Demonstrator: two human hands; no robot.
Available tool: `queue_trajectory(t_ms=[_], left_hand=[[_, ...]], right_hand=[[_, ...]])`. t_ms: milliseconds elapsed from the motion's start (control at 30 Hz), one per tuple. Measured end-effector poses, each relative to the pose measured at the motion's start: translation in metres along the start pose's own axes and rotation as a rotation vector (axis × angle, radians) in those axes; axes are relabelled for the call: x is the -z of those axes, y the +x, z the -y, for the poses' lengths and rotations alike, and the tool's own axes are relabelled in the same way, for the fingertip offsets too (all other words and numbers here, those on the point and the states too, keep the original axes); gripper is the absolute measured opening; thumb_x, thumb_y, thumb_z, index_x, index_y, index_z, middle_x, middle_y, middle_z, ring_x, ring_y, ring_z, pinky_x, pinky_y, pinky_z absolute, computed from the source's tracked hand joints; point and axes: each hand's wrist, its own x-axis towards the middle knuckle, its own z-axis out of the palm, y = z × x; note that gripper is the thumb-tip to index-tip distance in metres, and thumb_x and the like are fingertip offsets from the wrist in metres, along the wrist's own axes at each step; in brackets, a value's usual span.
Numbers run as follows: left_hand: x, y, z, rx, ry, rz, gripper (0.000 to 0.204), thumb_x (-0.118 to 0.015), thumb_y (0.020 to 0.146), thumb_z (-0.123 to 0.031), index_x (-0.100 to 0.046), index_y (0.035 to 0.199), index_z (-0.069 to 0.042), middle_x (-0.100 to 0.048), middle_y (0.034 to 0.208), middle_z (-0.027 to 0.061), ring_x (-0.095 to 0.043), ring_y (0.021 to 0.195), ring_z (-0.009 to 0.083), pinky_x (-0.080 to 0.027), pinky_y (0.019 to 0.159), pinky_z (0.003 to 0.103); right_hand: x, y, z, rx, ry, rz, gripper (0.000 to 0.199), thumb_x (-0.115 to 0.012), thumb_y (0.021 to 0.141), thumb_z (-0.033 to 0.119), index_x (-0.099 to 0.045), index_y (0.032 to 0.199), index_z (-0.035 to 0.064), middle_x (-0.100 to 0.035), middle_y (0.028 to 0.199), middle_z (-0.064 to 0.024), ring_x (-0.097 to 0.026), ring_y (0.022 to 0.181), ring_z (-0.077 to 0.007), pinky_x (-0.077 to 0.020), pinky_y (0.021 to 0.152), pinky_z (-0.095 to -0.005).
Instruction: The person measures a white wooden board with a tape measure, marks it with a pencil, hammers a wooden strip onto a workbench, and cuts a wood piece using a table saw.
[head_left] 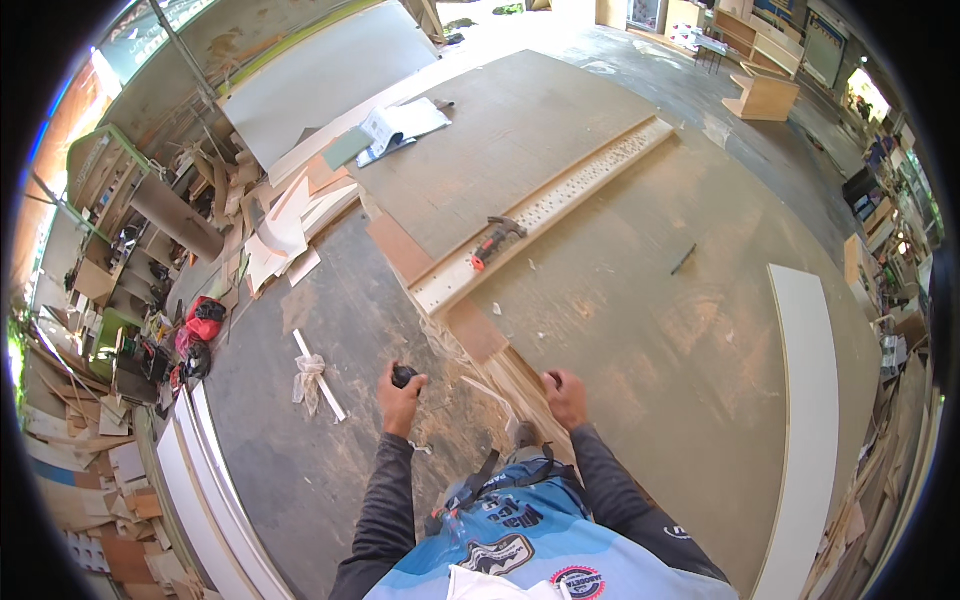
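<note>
The person's left hand [400, 395] is closed round a small dark object [404, 375], too small to identify, held above the dark floor [300, 440] just off the near edge of the large plywood sheet [640, 300]. The right hand [565, 395] is curled, with something dark at the fingertips; whether it grips anything cannot be told. It hangs over the sheet's near corner, where thin offcut strips [500, 385] lie loose.

Those strips could slide or trip a foot if stepped on. A white strip with a plastic wrap [315, 380] on the floor left of the left hand is a similar hazard.

Farther up, a red-handled tool [495, 242] rests on the perforated white board [545, 210] crossing the sheet; a knock to the board could send it off. A dark pencil-like stick [683, 260] near the right edge might roll. Papers [400, 128] lie at the far left corner.
</note>
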Motion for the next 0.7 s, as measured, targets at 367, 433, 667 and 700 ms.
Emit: queue_trajectory(t_ms=[367, 433, 667, 700], left_hand=[[-0.022, 0.206, -0.035, 0.042, 0.096, 0.315, 0.029, -0.077, 0.069, -0.019, -0.064, 0.086, 0.0, -0.06, 0.071, 0.0048, -0.053, 0.063, 0.0135, -0.047, 0.061, 0.03], [-0.049, 0.239, -0.029, -0.076, 0.308, 0.429, 0.033, -0.081, 0.07, -0.028, -0.067, 0.079, 0.001, -0.069, 0.074, 0.0138, -0.066, 0.067, 0.0215, -0.051, 0.063, 0.035], [-0.096, 0.323, -0.035, -0.596, 0.535, 0.791, 0.032, -0.071, 0.079, -0.035, -0.067, 0.088, -0.004, -0.07, 0.08, 0.0167, -0.068, 0.079, 0.0372, -0.053, 0.072, 0.045], [-0.101, 0.327, -0.036, -0.609, 0.541, 0.891, 0.032, -0.07, 0.079, -0.035, -0.067, 0.088, -0.005, -0.07, 0.08, 0.0166, -0.068, 0.079, 0.0372, -0.053, 0.072, 0.045]], right_hand=[[-0.158, 0.232, 0.084, 0.005, -0.305, -0.24, 0.049, -0.072, 0.084, 0.036, -0.058, 0.113, -0.0006, -0.066, 0.102, -0.021, -0.064, 0.1, -0.0354, -0.0509, 0.085, -0.0438], [-0.17, 0.259, 0.08, -0.076, -0.467, -0.227, 0.057, -0.073, 0.082, 0.037, -0.053, 0.118, -0.0029, -0.065, 0.104, -0.023, -0.063, 0.103, -0.0371, -0.0506, 0.087, -0.0449], [-0.182, 0.286, 0.084, -0.605, -0.493, -0.334, 0.059, -0.07, 0.078, 0.04, -0.056, 0.113, -0.0057, -0.068, 0.102, -0.0226, -0.065, 0.099, -0.0384, -0.0509, 0.087, -0.0465], [-0.176, 0.286, 0.085, -0.668, -0.508, -0.332, 0.055, -0.067, 0.08, 0.041, -0.06, 0.11, -0.0048, -0.068, 0.101, -0.0217, -0.066, 0.1, -0.0376, -0.0508, 0.087, -0.0464]])
